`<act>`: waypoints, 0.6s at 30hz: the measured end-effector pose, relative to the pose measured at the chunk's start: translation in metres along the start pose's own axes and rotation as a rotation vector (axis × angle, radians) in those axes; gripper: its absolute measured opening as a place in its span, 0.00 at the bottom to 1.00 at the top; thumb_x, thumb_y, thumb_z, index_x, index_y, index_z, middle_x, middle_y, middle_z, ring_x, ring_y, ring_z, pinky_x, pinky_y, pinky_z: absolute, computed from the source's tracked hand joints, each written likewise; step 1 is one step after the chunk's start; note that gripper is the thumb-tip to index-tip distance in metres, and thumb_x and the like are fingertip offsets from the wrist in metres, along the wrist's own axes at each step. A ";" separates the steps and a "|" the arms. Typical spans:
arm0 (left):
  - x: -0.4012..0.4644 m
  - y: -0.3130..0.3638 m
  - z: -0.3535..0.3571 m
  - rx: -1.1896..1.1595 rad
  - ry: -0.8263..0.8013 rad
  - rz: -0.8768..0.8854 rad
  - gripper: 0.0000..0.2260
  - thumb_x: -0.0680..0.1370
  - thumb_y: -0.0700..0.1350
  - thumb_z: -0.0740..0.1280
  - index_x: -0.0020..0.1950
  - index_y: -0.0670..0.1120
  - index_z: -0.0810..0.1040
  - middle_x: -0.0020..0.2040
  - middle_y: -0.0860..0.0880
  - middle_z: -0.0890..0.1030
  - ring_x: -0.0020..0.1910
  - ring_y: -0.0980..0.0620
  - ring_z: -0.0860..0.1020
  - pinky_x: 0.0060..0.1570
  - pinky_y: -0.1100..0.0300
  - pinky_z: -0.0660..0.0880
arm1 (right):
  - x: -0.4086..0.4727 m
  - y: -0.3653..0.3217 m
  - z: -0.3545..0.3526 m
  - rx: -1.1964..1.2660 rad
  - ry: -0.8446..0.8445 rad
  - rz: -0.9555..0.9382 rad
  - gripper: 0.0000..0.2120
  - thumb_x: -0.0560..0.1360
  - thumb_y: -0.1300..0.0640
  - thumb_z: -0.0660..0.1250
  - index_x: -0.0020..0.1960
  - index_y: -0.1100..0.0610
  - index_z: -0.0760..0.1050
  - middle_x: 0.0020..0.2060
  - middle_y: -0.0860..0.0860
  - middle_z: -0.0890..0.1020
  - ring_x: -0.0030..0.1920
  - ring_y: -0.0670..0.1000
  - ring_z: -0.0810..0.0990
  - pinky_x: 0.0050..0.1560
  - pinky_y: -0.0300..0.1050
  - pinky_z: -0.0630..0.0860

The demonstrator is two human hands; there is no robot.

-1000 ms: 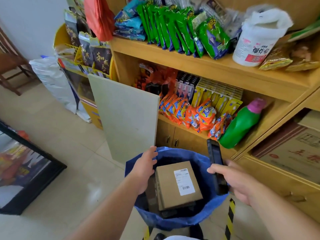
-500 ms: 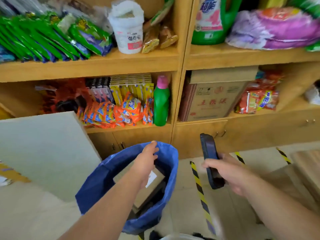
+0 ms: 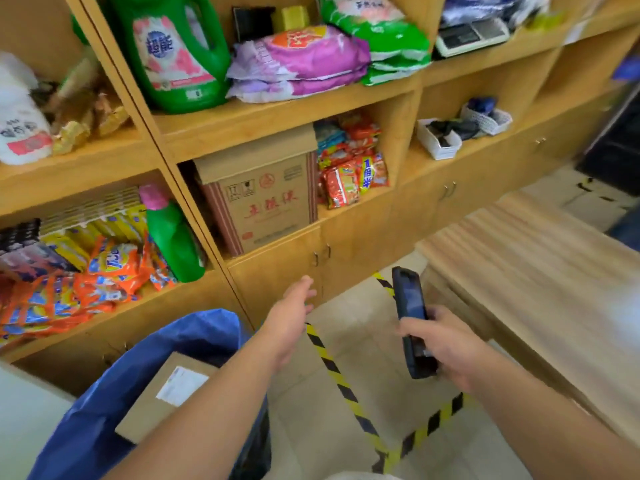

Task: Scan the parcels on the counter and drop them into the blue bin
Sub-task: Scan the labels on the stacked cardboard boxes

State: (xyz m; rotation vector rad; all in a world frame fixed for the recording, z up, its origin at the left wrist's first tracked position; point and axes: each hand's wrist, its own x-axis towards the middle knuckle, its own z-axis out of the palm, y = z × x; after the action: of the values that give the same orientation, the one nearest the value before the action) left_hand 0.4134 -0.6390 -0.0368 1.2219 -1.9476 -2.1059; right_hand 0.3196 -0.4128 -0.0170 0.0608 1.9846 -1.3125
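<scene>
The blue bin sits at the lower left, lined with a blue bag, and serves as the landmark here. Inside it lies a brown parcel with a white label facing up, partly hidden by the left forearm that crosses over the bin's right edge. To the right of the bin and above the floor, the left hand reaches out empty, its fingers straight and loosely spread, touching nothing. Further right of the bin, the right hand grips a dark handheld scanner, fingers curled round its lower half, its top end pointing up and away. On the floor between the bin and the wooden counter runs yellow-and-black tape. Behind the bin stand wooden shelves stocked with a green detergent jug and snack packets.
</scene>
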 end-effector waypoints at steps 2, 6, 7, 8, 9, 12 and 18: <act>-0.004 0.004 0.045 0.037 -0.043 0.014 0.20 0.86 0.62 0.54 0.72 0.57 0.74 0.67 0.58 0.78 0.62 0.57 0.77 0.67 0.50 0.69 | -0.006 0.017 -0.038 0.039 0.055 0.008 0.31 0.63 0.49 0.81 0.63 0.51 0.73 0.54 0.57 0.84 0.52 0.59 0.84 0.54 0.58 0.82; -0.013 0.008 0.124 0.104 -0.163 0.021 0.20 0.85 0.64 0.55 0.72 0.58 0.74 0.68 0.59 0.78 0.66 0.55 0.76 0.75 0.42 0.65 | -0.023 0.049 -0.109 0.146 0.147 0.045 0.31 0.65 0.51 0.80 0.64 0.53 0.73 0.54 0.59 0.82 0.51 0.61 0.83 0.45 0.55 0.82; -0.017 0.009 0.142 0.123 -0.199 0.020 0.20 0.85 0.64 0.55 0.72 0.59 0.74 0.68 0.59 0.78 0.67 0.55 0.76 0.76 0.39 0.63 | -0.028 0.057 -0.124 0.171 0.168 0.055 0.31 0.65 0.51 0.80 0.64 0.54 0.73 0.54 0.59 0.82 0.50 0.61 0.83 0.42 0.52 0.81; -0.019 0.011 0.159 0.147 -0.233 0.019 0.20 0.85 0.65 0.55 0.71 0.59 0.75 0.68 0.59 0.77 0.68 0.54 0.75 0.77 0.38 0.62 | -0.032 0.065 -0.139 0.190 0.193 0.063 0.32 0.63 0.50 0.80 0.64 0.54 0.74 0.53 0.59 0.83 0.49 0.61 0.84 0.40 0.51 0.80; -0.022 0.014 0.176 0.172 -0.268 0.018 0.18 0.85 0.65 0.55 0.68 0.60 0.75 0.69 0.59 0.77 0.69 0.54 0.75 0.77 0.37 0.62 | -0.036 0.073 -0.152 0.205 0.225 0.072 0.34 0.60 0.48 0.81 0.63 0.54 0.74 0.53 0.59 0.83 0.48 0.61 0.84 0.40 0.51 0.80; -0.025 0.020 0.221 0.240 -0.357 0.016 0.14 0.84 0.65 0.56 0.61 0.61 0.76 0.70 0.57 0.76 0.70 0.53 0.74 0.77 0.38 0.62 | -0.048 0.095 -0.185 0.265 0.321 0.113 0.31 0.62 0.49 0.81 0.61 0.54 0.74 0.53 0.60 0.83 0.51 0.62 0.85 0.41 0.52 0.81; -0.008 0.020 0.305 0.348 -0.512 0.023 0.21 0.86 0.61 0.55 0.75 0.55 0.73 0.71 0.54 0.77 0.69 0.51 0.75 0.73 0.44 0.68 | -0.070 0.128 -0.234 0.410 0.462 0.194 0.21 0.74 0.57 0.76 0.62 0.57 0.71 0.54 0.62 0.82 0.46 0.59 0.84 0.35 0.49 0.80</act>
State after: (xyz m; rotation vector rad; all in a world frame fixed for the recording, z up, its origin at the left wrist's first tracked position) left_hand 0.2440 -0.3848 -0.0423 0.7188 -2.6090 -2.3067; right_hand 0.2946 -0.1382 -0.0277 0.7947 1.9711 -1.6596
